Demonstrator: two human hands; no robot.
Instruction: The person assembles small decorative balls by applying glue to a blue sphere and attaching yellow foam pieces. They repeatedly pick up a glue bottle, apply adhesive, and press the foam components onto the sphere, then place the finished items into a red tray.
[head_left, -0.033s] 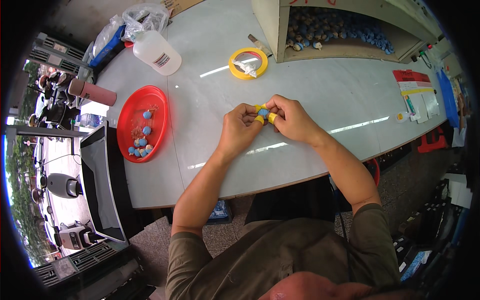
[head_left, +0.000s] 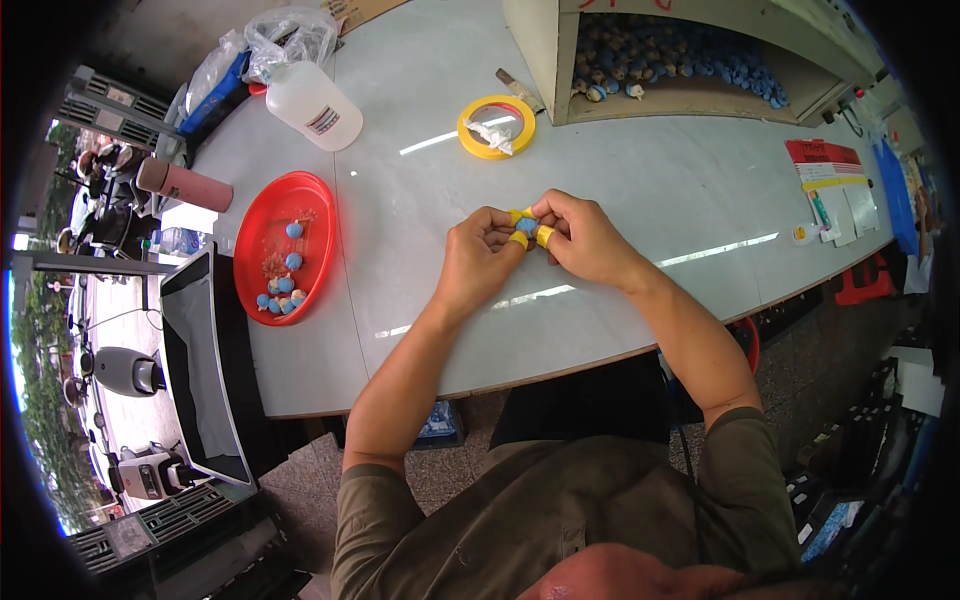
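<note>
A small round blue piece, part of it hidden by fingers, is pinched between my two hands over the grey-white table. My left hand grips it from the left, thumb and fingertips closed. From the right, my right hand holds it the same way. Yellow tape wraps the thumbs and fingertips that touch the piece. To the left, a red round tray bears several small blue-and-cream figures, like the piece in colour.
A yellow tape roll with crumpled white scrap lies beyond my hands, beside a blade-like tool. At far left are a white plastic bottle and a pink flask. An open-fronted box holds many blue figures. Red-and-white papers lie right.
</note>
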